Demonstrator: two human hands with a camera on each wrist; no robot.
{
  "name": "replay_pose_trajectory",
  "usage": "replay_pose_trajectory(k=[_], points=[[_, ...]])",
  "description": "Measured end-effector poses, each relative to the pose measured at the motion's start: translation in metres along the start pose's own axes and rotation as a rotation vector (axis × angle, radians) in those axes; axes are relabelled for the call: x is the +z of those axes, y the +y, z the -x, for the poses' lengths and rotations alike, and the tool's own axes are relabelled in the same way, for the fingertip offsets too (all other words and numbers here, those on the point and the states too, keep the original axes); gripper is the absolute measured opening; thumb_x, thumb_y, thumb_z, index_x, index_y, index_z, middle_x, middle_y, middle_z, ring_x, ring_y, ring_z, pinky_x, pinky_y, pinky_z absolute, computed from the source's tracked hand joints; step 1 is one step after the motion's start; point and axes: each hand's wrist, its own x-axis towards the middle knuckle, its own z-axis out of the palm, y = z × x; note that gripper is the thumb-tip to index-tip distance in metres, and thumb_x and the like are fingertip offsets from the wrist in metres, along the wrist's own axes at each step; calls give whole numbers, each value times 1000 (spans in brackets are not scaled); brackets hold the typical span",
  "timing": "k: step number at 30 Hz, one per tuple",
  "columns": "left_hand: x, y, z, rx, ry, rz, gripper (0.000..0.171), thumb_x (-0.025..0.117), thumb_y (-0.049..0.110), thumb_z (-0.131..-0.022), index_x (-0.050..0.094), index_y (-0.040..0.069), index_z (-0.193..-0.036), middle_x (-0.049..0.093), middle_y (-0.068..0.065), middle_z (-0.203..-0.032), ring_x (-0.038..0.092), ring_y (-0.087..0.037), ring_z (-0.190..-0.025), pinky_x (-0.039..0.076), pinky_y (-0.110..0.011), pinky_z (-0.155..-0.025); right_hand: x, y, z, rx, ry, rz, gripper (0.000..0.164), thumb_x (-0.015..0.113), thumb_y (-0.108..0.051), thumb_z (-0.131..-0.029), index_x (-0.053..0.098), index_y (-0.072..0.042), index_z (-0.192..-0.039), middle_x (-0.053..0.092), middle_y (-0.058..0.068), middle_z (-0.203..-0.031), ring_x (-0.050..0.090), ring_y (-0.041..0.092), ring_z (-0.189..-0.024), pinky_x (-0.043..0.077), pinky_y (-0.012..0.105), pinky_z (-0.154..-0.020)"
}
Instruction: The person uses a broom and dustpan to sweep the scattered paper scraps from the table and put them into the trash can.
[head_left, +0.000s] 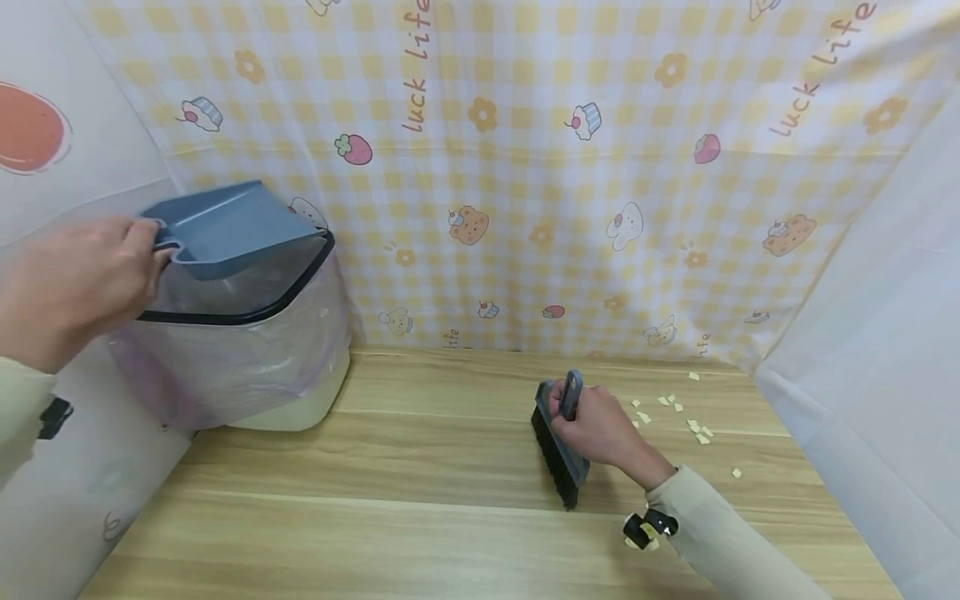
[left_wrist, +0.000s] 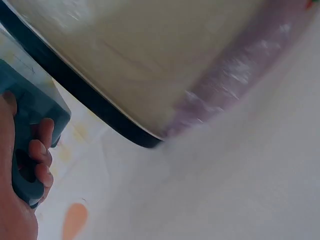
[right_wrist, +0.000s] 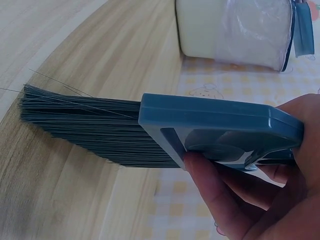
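Note:
My left hand (head_left: 93, 279) grips the handle of a blue-grey dustpan (head_left: 232, 229), holding it tilted over the mouth of a lined trash bin (head_left: 315, 375). In the left wrist view, fingers (left_wrist: 44, 150) curl round the dustpan handle (left_wrist: 22, 175) beside the bin's dark rim (left_wrist: 100, 112). My right hand (head_left: 600, 425) holds a small hand brush (head_left: 562, 458) by its blue-grey handle, over the wooden tabletop. Its dark bristles (right_wrist: 90, 127) point away from the hand in the right wrist view, and a finger lies along the brush's body (right_wrist: 200, 115).
Several pale yellow paper scraps (head_left: 697, 429) lie on the wooden tabletop (head_left: 420, 467), right of the brush, with more near the right wrist. A yellow-checked cloth (head_left: 525, 183) hangs behind. White sheeting (head_left: 870, 350) borders the right side. A thin plastic liner (head_left: 225, 375) drapes over the bin.

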Motion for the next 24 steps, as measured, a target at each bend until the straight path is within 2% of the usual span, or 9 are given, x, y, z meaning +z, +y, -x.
replay_pose_trajectory(k=[4,6,11,13,17,20,24], points=[[-3,14,-6,-47,71,120,29,72,-1,-96,51,-20,-98,47,-23,-67,44,-33,-51,50,-57,-48,-1,0,1,1,-3,-3,16,66,-6,-87,62,-21,-88,57,-10,-67,56,9,-58,47,32,-57],[-6,21,-10,-58,82,158,27,70,1,-97,52,-19,-102,51,-26,-71,48,-37,-53,52,-62,-52,-1,0,1,2,-4,-6,16,67,-6,-87,62,-21,-89,57,-11,-67,55,9,-58,47,31,-56],[-9,38,-19,10,174,226,29,66,4,-97,56,-19,-111,57,-32,-79,56,-45,-58,53,-68,-57,-1,-1,2,13,-1,-9,17,68,-6,-86,62,-22,-89,57,-10,-67,56,9,-59,47,32,-56],[-9,45,-23,44,200,249,32,67,5,-95,58,-20,-114,59,-32,-81,58,-46,-61,53,-66,-58,-1,0,2,16,0,-7,17,68,-6,-86,62,-22,-89,58,-10,-68,56,10,-59,47,32,-56],[-11,62,-29,86,192,318,38,69,4,-96,58,-21,-121,64,-37,-98,66,-53,-83,57,-68,-76,-2,-1,2,18,0,-4,18,69,-6,-86,62,-22,-89,58,-10,-68,56,10,-60,47,33,-57],[-11,76,-33,117,193,375,41,68,7,-99,58,-21,-126,66,-40,-111,67,-57,-101,56,-70,-90,-2,-1,2,20,-1,-4,18,69,-6,-86,62,-22,-89,58,-9,-68,56,10,-60,47,33,-56],[-11,94,-37,152,200,430,43,65,13,-102,59,-20,-129,67,-38,-115,68,-56,-106,56,-68,-93,-1,0,2,17,0,-5,18,69,-6,-86,62,-22,-89,58,-10,-69,56,10,-60,47,33,-56]])
